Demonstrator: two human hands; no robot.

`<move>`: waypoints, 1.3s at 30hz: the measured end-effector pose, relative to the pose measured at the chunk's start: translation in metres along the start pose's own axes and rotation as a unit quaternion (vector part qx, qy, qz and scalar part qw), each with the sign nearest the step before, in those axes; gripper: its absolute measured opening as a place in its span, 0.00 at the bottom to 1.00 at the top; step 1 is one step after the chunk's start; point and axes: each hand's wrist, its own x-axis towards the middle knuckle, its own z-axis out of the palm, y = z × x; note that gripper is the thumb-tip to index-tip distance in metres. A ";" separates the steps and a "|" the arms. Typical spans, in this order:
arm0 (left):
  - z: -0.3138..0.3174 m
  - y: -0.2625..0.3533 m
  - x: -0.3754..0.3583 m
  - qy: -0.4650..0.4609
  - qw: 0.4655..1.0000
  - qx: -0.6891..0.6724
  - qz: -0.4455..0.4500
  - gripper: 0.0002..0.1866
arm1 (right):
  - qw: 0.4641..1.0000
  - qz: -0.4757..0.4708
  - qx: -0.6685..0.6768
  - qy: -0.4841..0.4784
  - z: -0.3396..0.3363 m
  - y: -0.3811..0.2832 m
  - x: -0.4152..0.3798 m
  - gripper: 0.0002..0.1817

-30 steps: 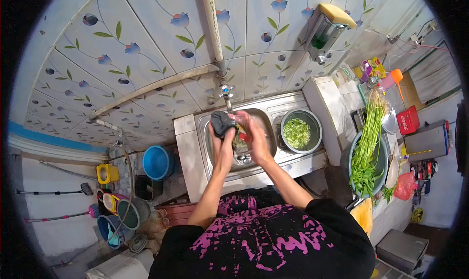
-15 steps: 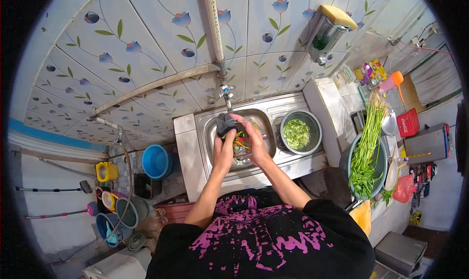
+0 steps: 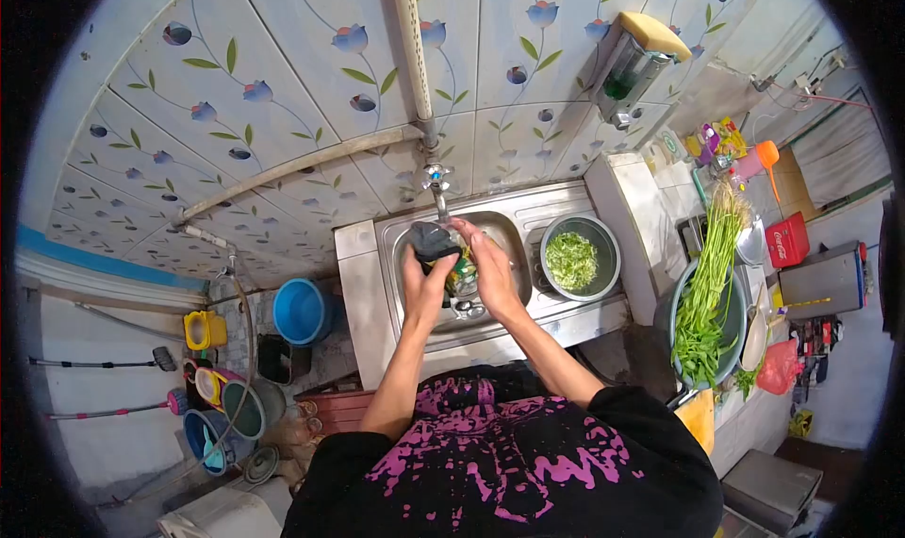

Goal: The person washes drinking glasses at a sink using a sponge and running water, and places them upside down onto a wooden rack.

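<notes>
Over the steel sink (image 3: 516, 255), my left hand (image 3: 426, 288) is closed on a dark grey cloth-like piece (image 3: 432, 241), its thumb across the front. My right hand (image 3: 485, 264) is close beside it, fingers stretched up toward the tap (image 3: 439, 197) and nothing visible gripped in them. Between and below the hands, shiny clear and coloured items (image 3: 463, 281) show in the basin, partly covered by the hands. On the drainboard to the right stands a grey bowl (image 3: 611, 265) of chopped greens (image 3: 571, 261).
A large basin (image 3: 734, 342) of long-stemmed leafy greens (image 3: 705, 302) stands on the right counter. A soap dispenser (image 3: 627, 76) hangs on the tiled wall, a yellow sponge (image 3: 653, 34) on top. Down left are a blue bucket (image 3: 303, 312) and several other buckets.
The dark piece has shifted slightly left and down with my left hand and looks more spread out. My hands have moved a little apart.
</notes>
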 end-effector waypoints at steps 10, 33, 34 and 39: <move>0.000 -0.012 -0.010 -0.111 0.990 0.049 -0.070 0.23 | 0.972 0.117 0.200 0.025 -0.013 0.005 0.015 0.30; -0.010 -0.008 -0.017 -0.119 0.984 0.081 -0.103 0.21 | 0.997 0.037 0.023 -0.066 -0.015 -0.012 0.005 0.32; -0.008 -0.004 -0.015 -0.115 0.987 0.079 -0.078 0.21 | 0.997 0.036 0.023 -0.066 -0.012 -0.009 0.004 0.32; 0.000 0.012 -0.006 -0.038 0.997 0.045 -0.054 0.20 | 1.000 -0.025 -0.008 -0.008 -0.004 0.001 -0.003 0.32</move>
